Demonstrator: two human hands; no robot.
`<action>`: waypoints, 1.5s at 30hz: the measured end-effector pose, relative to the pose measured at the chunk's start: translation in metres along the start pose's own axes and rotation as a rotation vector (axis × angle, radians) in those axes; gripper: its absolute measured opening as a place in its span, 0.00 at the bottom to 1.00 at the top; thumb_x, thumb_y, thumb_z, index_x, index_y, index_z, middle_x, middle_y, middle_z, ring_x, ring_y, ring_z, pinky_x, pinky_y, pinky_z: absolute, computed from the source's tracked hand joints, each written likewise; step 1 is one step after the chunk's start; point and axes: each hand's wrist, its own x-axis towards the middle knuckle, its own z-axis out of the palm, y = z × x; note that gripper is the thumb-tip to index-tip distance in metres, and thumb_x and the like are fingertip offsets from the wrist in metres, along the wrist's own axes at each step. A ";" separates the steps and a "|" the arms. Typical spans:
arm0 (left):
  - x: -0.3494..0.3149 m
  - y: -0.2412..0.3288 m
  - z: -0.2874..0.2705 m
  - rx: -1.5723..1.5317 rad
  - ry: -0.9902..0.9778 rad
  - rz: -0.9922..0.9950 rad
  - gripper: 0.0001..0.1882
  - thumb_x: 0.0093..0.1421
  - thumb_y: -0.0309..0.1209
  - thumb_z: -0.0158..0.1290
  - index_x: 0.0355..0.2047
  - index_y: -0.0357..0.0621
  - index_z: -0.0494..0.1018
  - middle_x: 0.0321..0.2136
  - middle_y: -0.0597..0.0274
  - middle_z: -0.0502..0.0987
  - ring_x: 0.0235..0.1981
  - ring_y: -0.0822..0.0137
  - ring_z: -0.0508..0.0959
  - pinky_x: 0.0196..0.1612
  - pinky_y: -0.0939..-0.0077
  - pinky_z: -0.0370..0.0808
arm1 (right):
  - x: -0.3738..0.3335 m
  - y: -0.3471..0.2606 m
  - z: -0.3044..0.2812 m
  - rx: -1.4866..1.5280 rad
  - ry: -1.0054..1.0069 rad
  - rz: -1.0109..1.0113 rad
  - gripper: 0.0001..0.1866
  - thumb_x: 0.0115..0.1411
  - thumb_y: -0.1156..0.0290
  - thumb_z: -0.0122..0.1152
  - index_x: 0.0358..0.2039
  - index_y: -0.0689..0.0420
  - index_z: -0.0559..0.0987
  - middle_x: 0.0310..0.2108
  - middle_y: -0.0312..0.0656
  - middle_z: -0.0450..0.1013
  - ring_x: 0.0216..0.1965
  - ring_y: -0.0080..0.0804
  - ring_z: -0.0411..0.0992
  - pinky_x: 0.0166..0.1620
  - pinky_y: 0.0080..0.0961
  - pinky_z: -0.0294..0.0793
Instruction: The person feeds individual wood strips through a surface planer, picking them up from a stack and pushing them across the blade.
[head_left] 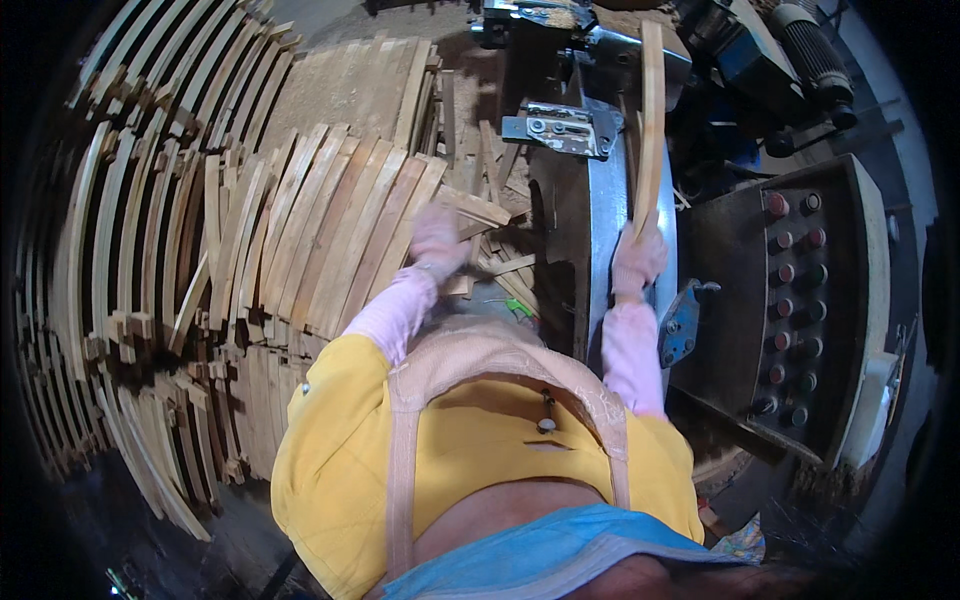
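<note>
Right hand point(640, 258) grips a strip point(651, 130); left hand point(437, 237) blurs by the stack point(345, 215)

The right hand is closed on the near end of the strip, which runs away from the person, lengthwise along the machine's shiny metal bed point(606, 225). The left hand is at the right edge of the stack, beside a slat point(478, 208) that juts out to the right. It is too blurred to tell whether its fingers are open or closed, or whether it touches the wood.

Both forearms wear pink sleeves point(395, 310) below a yellow top point(335, 450).

Left of the strip, a metal bracket point(565, 130) sits by the bed. Right of the bed, near the right forearm, is a blue plate point(681, 328); beyond it stands a panel point(798, 295) with rows of round buttons. Between the stack and the machine lie loose offcuts point(515, 265), with a small green thing point(520, 309) near them. Farther left, more curved slats point(120, 220) stand in rows. A ribbed motor point(815, 52) sits at the upper right.
</note>
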 end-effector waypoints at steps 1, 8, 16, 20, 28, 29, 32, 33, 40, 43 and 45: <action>-0.013 -0.023 0.007 -0.035 0.300 0.074 0.39 0.47 0.43 0.69 0.58 0.44 0.67 0.49 0.45 0.76 0.60 0.46 0.70 0.66 0.52 0.62 | -0.020 0.011 -0.010 -0.004 0.002 0.008 0.21 0.61 0.61 0.66 0.54 0.53 0.78 0.40 0.51 0.80 0.38 0.54 0.79 0.38 0.49 0.77; -0.030 -0.097 0.046 0.376 0.167 -0.084 0.32 0.59 0.33 0.53 0.64 0.42 0.64 0.60 0.46 0.67 0.65 0.44 0.65 0.68 0.42 0.56 | -0.232 0.126 -0.101 -0.062 -0.219 -0.004 0.30 0.58 0.62 0.67 0.60 0.56 0.75 0.48 0.53 0.79 0.44 0.58 0.78 0.45 0.51 0.77; -0.020 -0.081 -0.005 -0.127 -0.154 -0.328 0.36 0.48 0.27 0.62 0.60 0.42 0.66 0.62 0.39 0.69 0.66 0.41 0.67 0.67 0.50 0.64 | -0.130 0.079 -0.051 0.077 0.094 -0.162 0.22 0.62 0.62 0.61 0.55 0.54 0.78 0.42 0.49 0.78 0.42 0.54 0.76 0.45 0.52 0.73; -0.015 -0.082 -0.053 -0.454 0.132 -0.172 0.41 0.51 0.27 0.60 0.67 0.39 0.62 0.51 0.37 0.78 0.56 0.41 0.78 0.61 0.54 0.74 | -0.025 0.047 -0.007 -0.148 0.141 -0.286 0.16 0.63 0.63 0.62 0.52 0.48 0.81 0.40 0.43 0.79 0.43 0.47 0.74 0.49 0.44 0.73; 0.086 0.017 -0.127 -1.154 0.227 -0.197 0.24 0.52 0.31 0.60 0.49 0.36 0.71 0.30 0.52 0.79 0.27 0.59 0.79 0.32 0.62 0.79 | 0.062 -0.027 0.025 0.171 -0.310 -0.058 0.18 0.59 0.61 0.65 0.48 0.51 0.81 0.46 0.53 0.80 0.51 0.54 0.77 0.51 0.42 0.78; 0.095 0.035 -0.122 -1.285 0.227 -0.157 0.23 0.52 0.32 0.60 0.47 0.36 0.71 0.29 0.52 0.79 0.26 0.59 0.79 0.31 0.62 0.79 | 0.046 -0.039 0.031 0.605 -0.432 -0.028 0.22 0.59 0.58 0.67 0.50 0.56 0.80 0.57 0.59 0.75 0.59 0.55 0.73 0.59 0.39 0.76; 0.087 0.100 -0.121 -1.757 0.106 -0.111 0.14 0.55 0.33 0.61 0.37 0.36 0.75 0.25 0.54 0.77 0.27 0.59 0.80 0.32 0.62 0.79 | -0.016 -0.104 -0.076 0.725 -0.794 -0.407 0.45 0.60 0.56 0.68 0.74 0.56 0.60 0.71 0.58 0.61 0.69 0.55 0.64 0.69 0.36 0.65; 0.087 0.120 -0.111 -1.650 0.116 -0.055 0.16 0.56 0.34 0.61 0.38 0.33 0.76 0.28 0.52 0.80 0.29 0.58 0.81 0.34 0.62 0.79 | -0.041 -0.100 -0.083 0.714 -0.732 -0.203 0.49 0.59 0.56 0.70 0.75 0.57 0.56 0.72 0.55 0.60 0.70 0.52 0.62 0.70 0.35 0.63; 0.044 0.132 -0.034 -1.345 -0.547 0.378 0.42 0.62 0.31 0.57 0.72 0.26 0.53 0.69 0.35 0.63 0.72 0.50 0.64 0.71 0.65 0.62 | -0.163 0.040 -0.105 0.192 -0.509 0.404 0.50 0.56 0.58 0.73 0.75 0.52 0.58 0.59 0.60 0.71 0.62 0.60 0.69 0.65 0.45 0.68; 0.029 0.072 0.006 -1.035 -0.493 0.161 0.38 0.61 0.43 0.57 0.65 0.28 0.66 0.60 0.38 0.75 0.63 0.53 0.75 0.66 0.69 0.68 | -0.199 0.082 -0.112 -0.135 -0.448 0.397 0.49 0.54 0.54 0.73 0.73 0.53 0.61 0.48 0.56 0.78 0.49 0.58 0.75 0.52 0.53 0.74; 0.021 0.031 0.042 -0.973 -0.441 0.060 0.39 0.60 0.45 0.57 0.65 0.30 0.67 0.60 0.39 0.75 0.63 0.52 0.75 0.65 0.67 0.69 | -0.197 0.096 -0.095 -0.162 -0.352 0.293 0.47 0.54 0.55 0.72 0.71 0.55 0.63 0.47 0.56 0.78 0.48 0.58 0.76 0.50 0.54 0.75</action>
